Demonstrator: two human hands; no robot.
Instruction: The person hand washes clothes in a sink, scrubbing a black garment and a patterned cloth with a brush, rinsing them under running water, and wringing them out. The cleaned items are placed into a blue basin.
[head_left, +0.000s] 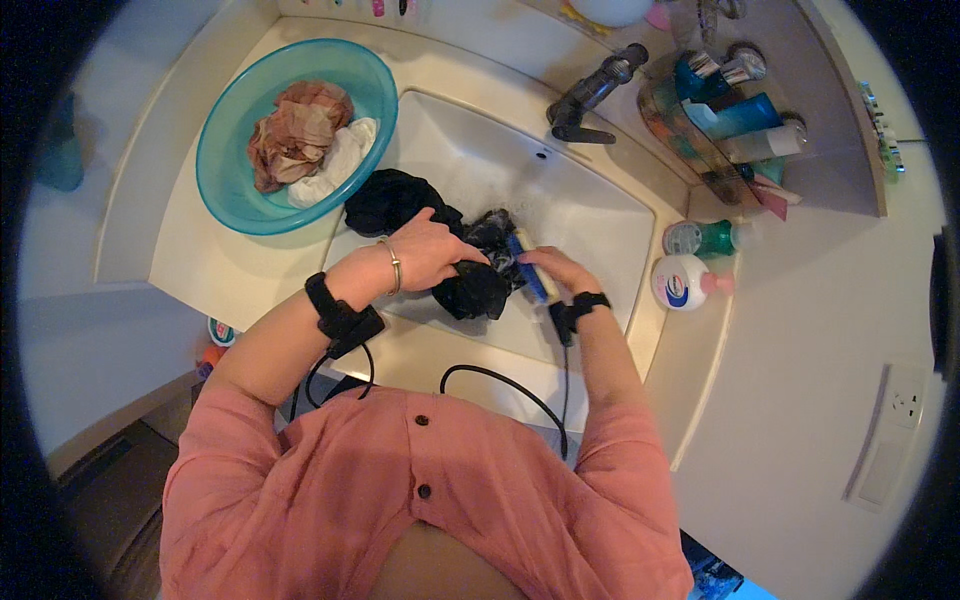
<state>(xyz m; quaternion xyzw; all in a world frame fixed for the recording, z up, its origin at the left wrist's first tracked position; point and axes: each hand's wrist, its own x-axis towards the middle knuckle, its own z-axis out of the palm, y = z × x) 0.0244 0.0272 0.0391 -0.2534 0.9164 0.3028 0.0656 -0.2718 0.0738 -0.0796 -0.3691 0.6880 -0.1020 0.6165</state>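
Black wet cloth (472, 289) lies bunched in the white sink (592, 202), with soap suds on the part between my hands. My left hand (431, 251) is on the cloth, gripping part of it, fingers pointing right. In my right hand (555, 266) is a scrubbing brush (534, 270) with a pale back and blue bristles, held against the sudsy part of the cloth. More of the black cloth (394, 202) spreads to the upper left of my left hand, beside the basin.
A teal plastic basin (225, 199) holding brown and white cloths stands at the sink's left. The dark faucet (592, 94) rises behind the sink. A white pump bottle (679, 283) and a green bottle (709, 238) stand on the right rim. Black cables hang from my wrist straps.
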